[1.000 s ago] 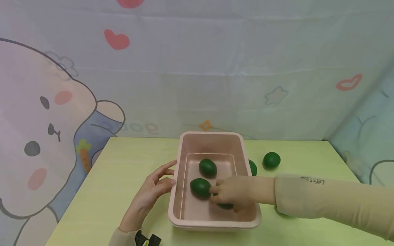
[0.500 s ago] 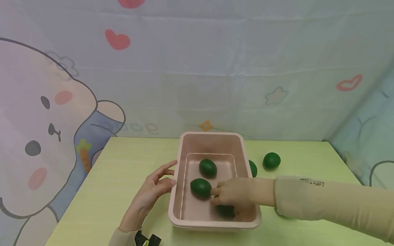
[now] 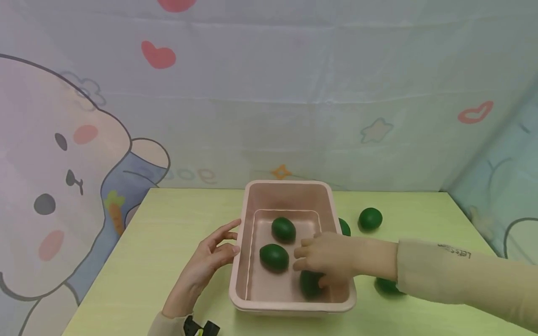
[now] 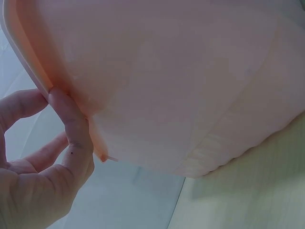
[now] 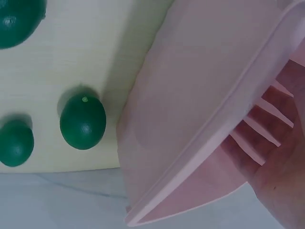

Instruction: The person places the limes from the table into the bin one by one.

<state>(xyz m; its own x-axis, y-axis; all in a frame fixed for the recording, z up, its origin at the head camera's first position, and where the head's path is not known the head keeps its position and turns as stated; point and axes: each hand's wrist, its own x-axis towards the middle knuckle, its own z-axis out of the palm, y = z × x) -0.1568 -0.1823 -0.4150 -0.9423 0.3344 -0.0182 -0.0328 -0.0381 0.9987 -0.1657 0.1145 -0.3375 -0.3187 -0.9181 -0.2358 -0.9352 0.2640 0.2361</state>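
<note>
A pink plastic bin (image 3: 290,306) stands on the table, with smooth dark-green oval fruits in it. One fruit (image 3: 283,230) lies toward the back, another (image 3: 274,257) left of the middle. A third fruit (image 3: 310,284) sits front right, partly covered by my right hand (image 3: 328,256). That hand reaches over the bin's right side; its fingers (image 5: 259,124) look extended and spread in the right wrist view, with no fruit gripped. My left hand (image 3: 212,254) pinches the bin's left rim between thumb and finger, as the left wrist view shows beside the bin wall (image 4: 157,86).
More green fruits lie on the light green table (image 3: 176,214) right of the bin: one behind (image 3: 370,219), one half hidden by the bin wall (image 3: 345,227), and one partly under the sleeve (image 3: 386,285). A printed curtain (image 3: 269,93) hangs behind the table.
My right hand has drawn up and right, its fingers spreading away from the front-right fruit, which now shows more. The fruit under the sleeve is more visible. The left hand stays put.
</note>
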